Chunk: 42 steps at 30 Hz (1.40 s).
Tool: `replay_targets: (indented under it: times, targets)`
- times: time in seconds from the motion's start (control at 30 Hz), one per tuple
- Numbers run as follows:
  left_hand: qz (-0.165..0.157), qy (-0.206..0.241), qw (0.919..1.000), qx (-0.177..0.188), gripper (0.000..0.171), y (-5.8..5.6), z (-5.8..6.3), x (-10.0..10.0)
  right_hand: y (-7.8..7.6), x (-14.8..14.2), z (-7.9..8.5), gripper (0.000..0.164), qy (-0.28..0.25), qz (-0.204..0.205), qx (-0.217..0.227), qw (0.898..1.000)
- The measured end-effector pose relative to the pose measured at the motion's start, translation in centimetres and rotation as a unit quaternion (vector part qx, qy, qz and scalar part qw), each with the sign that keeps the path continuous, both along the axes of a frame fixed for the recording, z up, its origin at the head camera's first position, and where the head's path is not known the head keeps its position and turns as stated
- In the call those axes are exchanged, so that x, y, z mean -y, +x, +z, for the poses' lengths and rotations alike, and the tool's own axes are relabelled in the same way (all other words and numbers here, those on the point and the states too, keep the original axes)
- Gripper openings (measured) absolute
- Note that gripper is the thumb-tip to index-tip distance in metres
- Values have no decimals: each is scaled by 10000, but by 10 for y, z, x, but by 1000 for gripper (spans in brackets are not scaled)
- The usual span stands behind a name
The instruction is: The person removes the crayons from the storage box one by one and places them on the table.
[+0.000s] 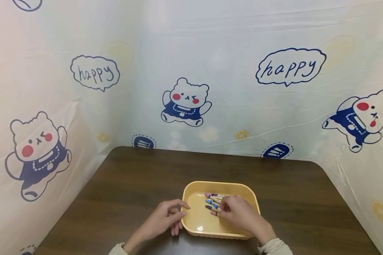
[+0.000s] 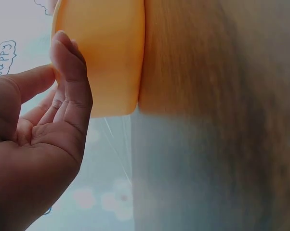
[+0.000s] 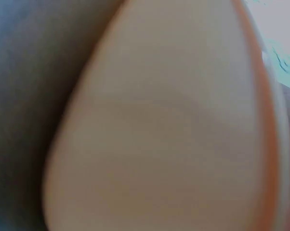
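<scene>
A yellow plastic bin (image 1: 199,232) with rounded corners stands near the front of the table. Several crayons (image 1: 212,202) with purple, blue, dark blue and pink tips lie in it, side by side, tips toward the left. My left hand (image 1: 162,217) pinches the bin's left rim between thumb and forefinger; the left wrist view shows this hand (image 2: 58,106) against the bin's outer wall (image 2: 111,57). Inside the bin, the curled fingers of my right hand (image 1: 240,214) pinch at a dark-blue-tipped crayon (image 1: 211,208), hiding the crayons' right ends. The right wrist view shows only a blurred bin wall (image 3: 159,120).
Under the bin is a dark brown wooden table (image 1: 140,180) with rounded far corners. A pale printed curtain (image 1: 229,120) with bears and "happy" bubbles surrounds it at the back and on both sides.
</scene>
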<state>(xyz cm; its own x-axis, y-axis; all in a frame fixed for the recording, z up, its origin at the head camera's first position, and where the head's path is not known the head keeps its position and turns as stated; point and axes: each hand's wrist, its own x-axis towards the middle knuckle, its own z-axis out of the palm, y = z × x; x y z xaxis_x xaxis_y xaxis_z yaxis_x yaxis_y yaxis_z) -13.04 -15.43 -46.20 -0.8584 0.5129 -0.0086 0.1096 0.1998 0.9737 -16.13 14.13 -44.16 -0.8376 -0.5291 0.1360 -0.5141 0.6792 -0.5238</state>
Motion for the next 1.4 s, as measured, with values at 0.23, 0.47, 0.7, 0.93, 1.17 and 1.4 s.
replay_targets:
  times: [0.23,0.47,0.7,0.93,1.17,1.4]
  targets:
    - [-46,329,9994,138,26,3,-3,1,0,-39,25,4,-1068,-778,2,9912]
    - [-35,677,9970,370,28,7,-9,6,17,-84,23,4,-1594,-2248,-649,9591]
    - [-19,871,9944,596,32,10,-15,7,37,-123,4,13,-1656,-3594,-434,9173]
    - [56,1053,9921,681,33,7,-19,8,34,-137,-22,23,-1268,-3810,302,9153]
    - [62,1280,9881,848,36,6,-21,9,29,-144,-39,23,-828,-3824,743,9173]
    - [165,1401,9856,931,36,6,-24,9,26,-145,-45,20,-589,-3844,555,9196]
